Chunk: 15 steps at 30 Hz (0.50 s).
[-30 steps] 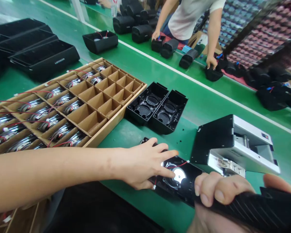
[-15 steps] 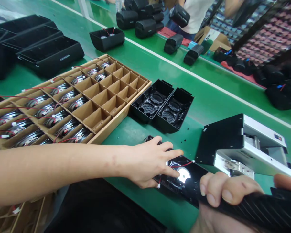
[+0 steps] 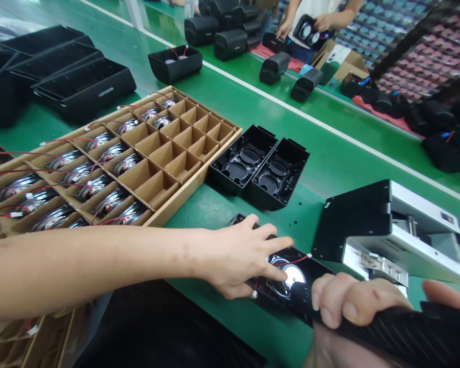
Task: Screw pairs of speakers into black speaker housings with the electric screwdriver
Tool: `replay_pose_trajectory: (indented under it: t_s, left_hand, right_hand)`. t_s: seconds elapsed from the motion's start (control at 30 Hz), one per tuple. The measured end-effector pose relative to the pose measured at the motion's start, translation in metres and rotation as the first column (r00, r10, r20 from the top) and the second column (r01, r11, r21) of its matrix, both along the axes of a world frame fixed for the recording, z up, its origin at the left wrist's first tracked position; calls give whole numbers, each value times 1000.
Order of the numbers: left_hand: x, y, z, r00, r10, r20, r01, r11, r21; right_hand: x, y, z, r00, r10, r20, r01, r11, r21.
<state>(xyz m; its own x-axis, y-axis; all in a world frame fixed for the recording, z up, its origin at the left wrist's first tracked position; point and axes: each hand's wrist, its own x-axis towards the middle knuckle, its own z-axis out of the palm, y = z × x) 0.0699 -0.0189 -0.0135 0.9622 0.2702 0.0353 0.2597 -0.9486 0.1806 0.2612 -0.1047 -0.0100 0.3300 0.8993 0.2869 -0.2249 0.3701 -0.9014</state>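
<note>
1. Low in the middle of the frame, the left hand [image 3: 239, 260] lies flat across a black speaker housing [image 3: 276, 271] on the green table [image 3: 329, 163], fingers spread, with one fingertip beside the shiny round speaker driver [image 3: 291, 278] seated in it. Its grip is open: the hand presses down and closes on nothing.
2. A red wire [image 3: 291, 260] runs from the driver across the housing's upper edge.
3. At the lower right corner, the right hand [image 3: 352, 304] has its grip closed around a black ribbed tool handle [image 3: 398, 335], fingers curled over the top and the thumb showing at the far right edge. The tool's dark front end sits just beside the driver; whether it touches cannot be told.
4. Just above that hand, at right centre, stands a black and silver machine [image 3: 391, 230].
5. In the centre of the frame, two empty black housings [image 3: 258, 166] sit side by side, open side up, touching the end of a cardboard divider tray [image 3: 168, 153].
6. The tray spans the left half of the frame; its left cells hold drivers with red wires, its right cells are bare cardboard.
7. Along the top edge, another person's hands [image 3: 318, 23] hold a black speaker, with more black speaker bodies [image 3: 276, 66] near them on the table.
</note>
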Motion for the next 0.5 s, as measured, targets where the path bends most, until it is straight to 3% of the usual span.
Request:
replay_pose_trajectory:
  t_s: [0.3, 0.5]
  left_hand:
    - [0, -2, -6, 999, -8, 43, 7, 1000, 15]
    - [0, -3, -5, 999, 9, 51, -10, 1000, 16]
  right_hand:
    - [7, 3, -12, 996, 76, 38, -75, 997, -24]
    - [17, -10, -30, 948, 298, 111, -293, 954, -66]
